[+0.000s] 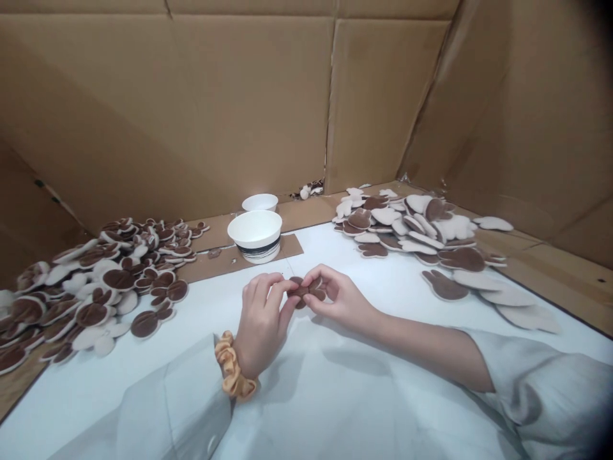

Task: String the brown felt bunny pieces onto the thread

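Between my two hands, above the white tabletop (230, 300), is a brown bunny-head-shaped fabric piece (301, 292). The fingertips of my left hand (265, 313) pinch its left side, and an orange scrunchie (233, 370) circles that wrist. My right hand (338, 297) pinches the piece's right side with thumb and forefinger. Part of the piece is covered by my fingers. A pile of similar brown and white pieces (119, 279) lies to the left, many with a crease across them. Another pile of flat-looking pieces (397, 223) lies to the right.
A white bowl with dark bands (258, 239) stands ahead of my hands on a cardboard strip (291, 244), with a second white bowl (260, 202) behind it. Cardboard walls (191, 102) enclose the back and sides. Small scraps (311, 190) lie at the back wall's foot.
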A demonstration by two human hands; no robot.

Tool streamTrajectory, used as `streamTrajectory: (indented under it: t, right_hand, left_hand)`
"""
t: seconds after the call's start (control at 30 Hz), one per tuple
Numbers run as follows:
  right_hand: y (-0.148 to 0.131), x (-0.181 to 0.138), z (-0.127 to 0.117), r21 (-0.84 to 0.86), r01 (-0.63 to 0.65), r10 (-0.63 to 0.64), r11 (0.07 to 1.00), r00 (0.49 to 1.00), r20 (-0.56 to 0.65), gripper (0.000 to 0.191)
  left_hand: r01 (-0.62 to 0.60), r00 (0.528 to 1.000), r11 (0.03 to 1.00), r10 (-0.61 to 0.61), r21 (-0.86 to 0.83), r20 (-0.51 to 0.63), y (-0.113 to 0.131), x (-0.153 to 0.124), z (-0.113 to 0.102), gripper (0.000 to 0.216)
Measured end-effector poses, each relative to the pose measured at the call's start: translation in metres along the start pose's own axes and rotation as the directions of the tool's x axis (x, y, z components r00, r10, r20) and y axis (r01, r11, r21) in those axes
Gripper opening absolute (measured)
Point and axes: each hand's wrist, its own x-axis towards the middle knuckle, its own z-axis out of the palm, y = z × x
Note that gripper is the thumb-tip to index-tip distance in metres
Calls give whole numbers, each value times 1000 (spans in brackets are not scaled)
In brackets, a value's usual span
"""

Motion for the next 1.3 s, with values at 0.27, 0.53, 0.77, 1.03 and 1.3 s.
streamTrajectory:
  t: [0.27, 0.53, 0.77, 1.03, 1.3]
  right_hand:
    - [1, -2, 1, -62, 29, -29, 998, 1000, 10, 19]
    - [2, -5, 2, -57, 11, -10, 998, 1000, 24, 21]
    - [1, -3, 1, -103, 27, -22, 994, 999, 49, 20]
    - [6, 0, -2, 7, -47, 46, 999, 998, 43, 21]
    - [6, 1, -2, 112, -79, 75, 991, 997, 36, 18]
  left_hand:
    - [-31, 998, 997, 27, -69, -51, -2, -1, -2, 15]
    - [-51, 994, 983, 66, -177, 82, -6, 2, -3, 7]
    - [-168, 979, 986, 167, -1, 121, -3, 3, 1, 8]
    - [-49, 991, 994, 61, -102, 121, -7, 0, 0, 12]
    - [88, 993, 970, -66, -228, 101, -13, 0, -5, 13]
